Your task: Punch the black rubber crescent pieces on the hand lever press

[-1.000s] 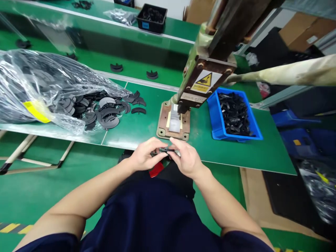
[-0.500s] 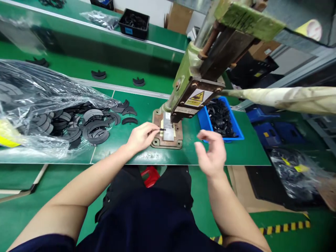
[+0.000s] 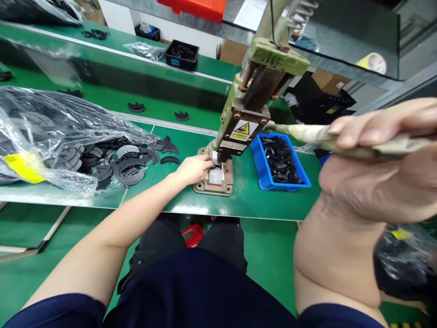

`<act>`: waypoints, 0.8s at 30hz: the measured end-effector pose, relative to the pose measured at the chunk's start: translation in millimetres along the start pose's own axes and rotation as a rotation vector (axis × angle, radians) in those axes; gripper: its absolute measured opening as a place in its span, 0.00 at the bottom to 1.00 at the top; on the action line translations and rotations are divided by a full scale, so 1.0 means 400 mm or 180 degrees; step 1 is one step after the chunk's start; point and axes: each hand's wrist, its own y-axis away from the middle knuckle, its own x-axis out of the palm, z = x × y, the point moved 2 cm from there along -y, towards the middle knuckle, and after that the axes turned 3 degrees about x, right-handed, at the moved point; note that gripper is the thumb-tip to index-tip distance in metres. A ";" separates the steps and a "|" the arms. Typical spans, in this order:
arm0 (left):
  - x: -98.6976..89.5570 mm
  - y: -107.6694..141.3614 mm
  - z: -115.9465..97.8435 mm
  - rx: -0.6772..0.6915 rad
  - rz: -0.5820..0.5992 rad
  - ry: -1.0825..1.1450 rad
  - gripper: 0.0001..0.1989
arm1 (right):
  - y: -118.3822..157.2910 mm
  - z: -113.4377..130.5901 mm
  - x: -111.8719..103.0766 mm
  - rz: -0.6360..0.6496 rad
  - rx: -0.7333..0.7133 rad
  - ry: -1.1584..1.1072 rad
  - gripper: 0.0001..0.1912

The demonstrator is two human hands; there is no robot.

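My right hand point(image 3: 372, 182) is wrapped around the cloth-wrapped lever point(image 3: 309, 133) of a green hand press point(image 3: 229, 98), close to the camera. At the press base point(image 3: 225, 187), my left hand point(image 3: 196, 169) is closed, fingertips together just beneath the dark ram point(image 3: 223, 156). A small black part point(image 3: 217, 165) shows as a dark sliver at those fingertips; most of it is hidden. In front of it lies a pale metal block point(image 3: 215, 176) on the base. A single curved black piece point(image 3: 170, 160) rests left of the press.
Left on the green bench, a clear plastic bag point(image 3: 68, 114) spills many curved dark pieces point(image 3: 128, 166). Right of the press stands a blue bin point(image 3: 287, 187) of small black parts. Behind are a lower green strip with curved pieces point(image 3: 181, 116) and a black bin point(image 3: 181, 54).
My right hand has risen from above the bench to the right and taken hold of the lever. My left hand has moved slightly inward under the ram. The view has shifted a little.
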 end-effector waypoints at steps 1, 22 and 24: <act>0.000 -0.001 -0.003 -0.0030 0.0022 0.0023 0.17 | 0.012 -0.006 -0.004 -0.0104 0.0054 -0.0128 0.19; -0.034 0.058 0.047 -0.0591 -0.0291 -0.0202 0.16 | 0.339 -0.191 -0.005 0.0224 -0.0257 0.0313 0.18; -0.065 0.093 0.115 -0.1188 -0.0256 -0.0541 0.16 | 0.343 -0.196 0.004 0.0169 -0.0359 0.0360 0.09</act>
